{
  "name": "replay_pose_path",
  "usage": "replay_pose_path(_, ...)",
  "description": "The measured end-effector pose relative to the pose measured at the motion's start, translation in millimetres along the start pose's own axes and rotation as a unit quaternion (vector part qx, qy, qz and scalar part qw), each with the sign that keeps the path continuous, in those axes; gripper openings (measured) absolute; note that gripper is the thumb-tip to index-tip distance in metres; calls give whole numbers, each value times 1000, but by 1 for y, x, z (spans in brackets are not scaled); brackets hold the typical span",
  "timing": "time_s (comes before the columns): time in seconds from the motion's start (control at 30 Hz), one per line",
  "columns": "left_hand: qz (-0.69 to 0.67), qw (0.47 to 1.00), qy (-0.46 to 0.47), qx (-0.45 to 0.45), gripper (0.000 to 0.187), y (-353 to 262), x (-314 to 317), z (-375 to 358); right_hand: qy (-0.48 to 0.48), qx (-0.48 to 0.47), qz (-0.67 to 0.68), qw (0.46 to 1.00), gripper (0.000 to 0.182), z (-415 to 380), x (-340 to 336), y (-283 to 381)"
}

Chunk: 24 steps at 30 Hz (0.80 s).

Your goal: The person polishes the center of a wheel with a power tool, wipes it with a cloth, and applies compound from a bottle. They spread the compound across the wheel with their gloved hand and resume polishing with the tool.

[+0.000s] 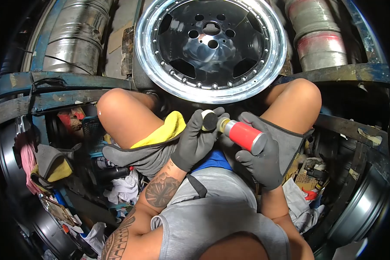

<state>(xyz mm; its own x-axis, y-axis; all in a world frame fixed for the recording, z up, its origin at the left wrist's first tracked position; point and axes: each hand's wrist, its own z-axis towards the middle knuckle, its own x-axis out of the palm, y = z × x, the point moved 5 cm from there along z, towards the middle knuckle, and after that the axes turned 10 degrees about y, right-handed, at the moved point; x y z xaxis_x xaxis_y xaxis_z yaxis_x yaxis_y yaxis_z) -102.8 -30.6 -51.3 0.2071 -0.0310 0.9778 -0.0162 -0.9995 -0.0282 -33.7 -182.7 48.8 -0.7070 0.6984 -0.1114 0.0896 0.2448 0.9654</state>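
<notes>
My left hand (198, 141), in a dark grey glove, pinches a small round pad (209, 121) with a black face and a pale rim. In my gloved right hand (262, 158) is a small red bottle (243, 135) with a silver base. It lies tilted, its yellowish neck pointing left, close beside the pad. Beyond both hands a large wheel rim (212, 69) faces up, with a shiny black centre and a polished silver lip. My lap is between the hands and my body, with a grey cloth with a yellow side (171, 125) over one thigh.
Metal drums (79, 37) stand at the far left, and more drums (318, 37) at the far right. Blue metal frame bars (73, 100) flank my knees. Cluttered shelves with rags (122, 188) and other wheel rims (362, 212) sit low on both sides.
</notes>
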Motion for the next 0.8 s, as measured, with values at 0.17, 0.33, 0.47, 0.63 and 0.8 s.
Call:
replay_pose_path(0.17, 39, 998, 47, 2, 53, 0, 7, -2, 36, 28, 57, 997, 84, 8, 9, -1)
replay_pose_path(0.33, 65, 997, 44, 14, 49, -1, 3, -2, 56, 5, 31, 998, 82, 19, 15, 10)
replay_pose_path(0.47, 49, 998, 39, 0, 48, -1, -3, -2, 66, 23, 10, 997, 81, 21, 17, 10)
replay_pose_path(0.63, 17, 999, 31, -9, 46, -2, 21, -3, 54, -5, -101, 993, 85, 20, 21, 6)
replay_pose_path(0.8, 254, 967, -5, 15, 46, -15, 46, -9, 31, -48, -192, 980, 90, 9, 23, 10)
